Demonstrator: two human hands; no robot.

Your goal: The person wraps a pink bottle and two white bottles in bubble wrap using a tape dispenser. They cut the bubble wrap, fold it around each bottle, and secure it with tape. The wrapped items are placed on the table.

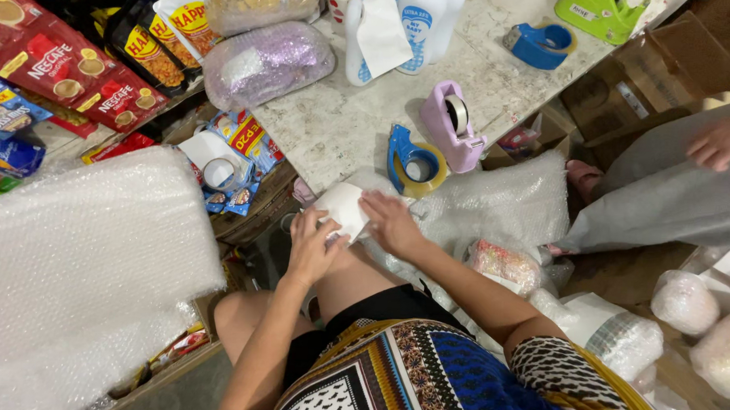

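Near the middle of the frame, the left hand (311, 247) is curling loosely around a small flat white wrapped packet (345, 208), while the right hand (390, 222) is pressing flat, fingers spread, on its right edge

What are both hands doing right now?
Left hand: closed on the white packet.
Right hand: fingers flat, pressing on the same packet.
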